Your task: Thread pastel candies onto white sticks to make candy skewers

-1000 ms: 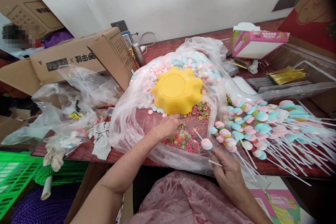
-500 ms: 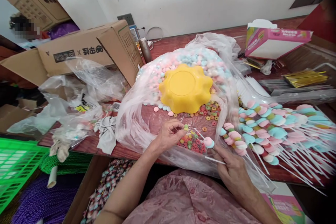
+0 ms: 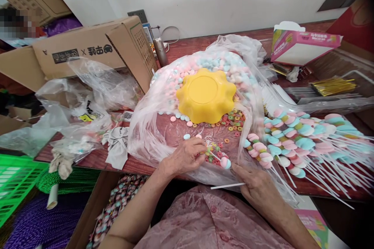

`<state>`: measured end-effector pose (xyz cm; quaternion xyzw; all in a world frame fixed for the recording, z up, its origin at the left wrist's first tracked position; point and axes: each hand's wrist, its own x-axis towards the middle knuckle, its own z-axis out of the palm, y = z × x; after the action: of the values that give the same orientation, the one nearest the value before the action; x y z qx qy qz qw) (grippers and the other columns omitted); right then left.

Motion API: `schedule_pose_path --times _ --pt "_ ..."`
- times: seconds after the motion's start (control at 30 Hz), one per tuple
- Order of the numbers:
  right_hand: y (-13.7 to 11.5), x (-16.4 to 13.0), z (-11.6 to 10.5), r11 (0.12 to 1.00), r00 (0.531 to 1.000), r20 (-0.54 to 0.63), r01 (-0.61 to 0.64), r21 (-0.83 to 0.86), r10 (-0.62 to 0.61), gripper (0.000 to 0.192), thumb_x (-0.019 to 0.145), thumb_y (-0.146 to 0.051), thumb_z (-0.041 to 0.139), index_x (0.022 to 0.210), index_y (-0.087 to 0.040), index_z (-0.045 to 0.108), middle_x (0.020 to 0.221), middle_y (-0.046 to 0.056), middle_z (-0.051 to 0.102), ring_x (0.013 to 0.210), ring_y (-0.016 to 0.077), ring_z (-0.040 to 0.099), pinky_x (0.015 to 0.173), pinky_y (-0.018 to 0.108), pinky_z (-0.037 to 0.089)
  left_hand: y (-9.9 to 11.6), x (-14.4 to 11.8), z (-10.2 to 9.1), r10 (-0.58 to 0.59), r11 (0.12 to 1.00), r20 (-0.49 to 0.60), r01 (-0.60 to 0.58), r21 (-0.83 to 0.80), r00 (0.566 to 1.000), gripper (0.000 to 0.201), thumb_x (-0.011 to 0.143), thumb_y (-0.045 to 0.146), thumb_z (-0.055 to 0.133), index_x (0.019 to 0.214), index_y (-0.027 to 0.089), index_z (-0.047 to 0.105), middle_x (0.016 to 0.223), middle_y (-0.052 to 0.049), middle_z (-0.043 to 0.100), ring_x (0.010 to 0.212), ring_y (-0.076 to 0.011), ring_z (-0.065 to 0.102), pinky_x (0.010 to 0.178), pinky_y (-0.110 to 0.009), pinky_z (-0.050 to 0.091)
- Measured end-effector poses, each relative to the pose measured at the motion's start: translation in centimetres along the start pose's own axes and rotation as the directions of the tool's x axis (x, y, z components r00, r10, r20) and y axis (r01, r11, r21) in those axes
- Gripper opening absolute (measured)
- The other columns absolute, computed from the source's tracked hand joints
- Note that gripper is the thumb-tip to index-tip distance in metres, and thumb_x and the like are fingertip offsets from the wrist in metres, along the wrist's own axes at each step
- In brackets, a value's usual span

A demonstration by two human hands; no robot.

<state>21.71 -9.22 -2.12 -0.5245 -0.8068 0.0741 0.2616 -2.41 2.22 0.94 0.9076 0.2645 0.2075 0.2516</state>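
Note:
My right hand [image 3: 254,183] is closed at the front right of the plastic sheet. Its fingertips hold a candy skewer [image 3: 225,162] with a pink and a blue marshmallow piece, its thin stick pointing up and left. A second white stick [image 3: 228,186] juts leftward from the same hand. My left hand [image 3: 188,157] is closed, fingertips pinched at the edge of a heap of gummy rings [image 3: 214,153]; what is between them is hidden. Just beyond it lie a blue disc [image 3: 186,136] and a pink disc [image 3: 198,136].
An upturned yellow scalloped bowl [image 3: 206,95] rests among marshmallow pieces [image 3: 204,60] in clear plastic. Finished-looking candy skewers [image 3: 298,136] pile at right. Cardboard boxes [image 3: 93,50] and crumpled bags [image 3: 76,116] stand left; a green crate [image 3: 20,186] sits lower left.
My left hand has moved down and closer to the gummy rings. My right hand with the candy skewer has shifted slightly left. Two discs now show beyond my left hand.

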Motion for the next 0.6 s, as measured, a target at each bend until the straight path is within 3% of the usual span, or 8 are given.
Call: schedule_pose_path --times 0.07,0.17,0.27,0.33,0.43,0.5,0.6 --pt "-0.1 0.1 0.1 0.999 0.999 -0.009 -0.035 0.041 0.036 0.066 0.065 0.0 0.038 0.12 -0.018 0.071 0.089 0.007 0.077 0.068 0.0197 0.07 0.058 0.028 0.053 0.2 -0.3 0.3 -0.005 0.999 0.009 0.005 -0.039 1.0 0.019 0.089 0.015 0.051 0.081 0.017 0.068 0.087 -0.008 0.069 0.087 -0.0181 0.065 0.081 -0.029 0.051" --pt "-0.6 0.4 0.7 0.965 0.989 0.025 -0.148 0.216 0.146 0.055 0.075 -0.003 0.038 0.115 -0.019 0.072 0.085 0.004 0.077 0.068 0.018 0.069 0.062 0.027 0.053 0.7 -0.6 1.0 -0.037 0.985 -0.124 0.015 -0.174 0.992 0.018 0.089 0.017 0.055 0.078 0.016 0.069 0.081 -0.008 0.071 0.082 -0.0179 0.066 0.079 -0.03 0.052" --pt "-1.2 0.7 1.3 0.878 0.965 0.056 -0.258 0.404 0.258 0.039 0.086 -0.012 0.04 0.102 -0.018 0.075 0.066 0.0 0.068 0.054 0.0146 0.06 0.054 0.024 0.048 1.4 -0.8 1.7 -0.179 0.915 -0.286 0.052 -0.4 0.941 0.014 0.087 0.022 0.065 0.077 0.015 0.072 0.078 -0.007 0.073 0.075 -0.0161 0.068 0.074 -0.028 0.053" --pt "-1.4 0.8 1.6 0.819 0.95 0.059 -0.296 0.492 0.308 0.033 0.088 -0.016 0.043 0.095 -0.017 0.075 0.059 -0.003 0.061 0.051 0.0134 0.056 0.05 0.022 0.044 1.8 -0.9 2.1 -0.298 0.838 -0.333 0.078 -0.54 0.895 0.013 0.083 0.025 0.072 0.073 0.015 0.073 0.077 -0.007 0.074 0.072 -0.0154 0.068 0.071 -0.028 0.054" --pt "-1.5 0.7 1.7 0.772 0.946 0.044 -0.289 0.567 0.322 0.029 0.09 -0.022 0.046 0.093 -0.017 0.075 0.062 -0.002 0.064 0.054 0.0133 0.057 0.05 0.022 0.045 2.1 -0.9 2.4 -0.477 0.707 -0.347 0.118 -0.697 0.807 0.019 0.075 0.03 0.08 0.066 0.016 0.071 0.074 -0.005 0.074 0.073 -0.0163 0.069 0.073 -0.03 0.056" --pt "-1.6 0.7 1.6 0.789 0.955 0.021 -0.258 0.557 0.297 0.03 0.091 -0.022 0.046 0.095 -0.018 0.075 0.067 -0.001 0.067 0.055 0.0137 0.06 0.052 0.022 0.048 2.2 -0.9 2.3 -0.558 0.63 -0.327 0.132 -0.766 0.763 0.025 0.072 0.032 0.083 0.06 0.016 0.067 0.073 -0.005 0.074 0.074 -0.0165 0.069 0.077 -0.032 0.056" --pt "-1.6 0.6 1.5 0.844 0.971 0.01 -0.214 0.493 0.24 0.034 0.092 -0.022 0.044 0.103 -0.018 0.076 0.072 0.002 0.072 0.057 0.0152 0.064 0.056 0.025 0.052 2.4 -0.9 2.2 -0.57 0.601 -0.314 0.125 -0.789 0.759 0.031 0.07 0.033 0.085 0.056 0.016 0.063 0.075 -0.005 0.075 0.075 -0.0165 0.069 0.08 -0.033 0.057"
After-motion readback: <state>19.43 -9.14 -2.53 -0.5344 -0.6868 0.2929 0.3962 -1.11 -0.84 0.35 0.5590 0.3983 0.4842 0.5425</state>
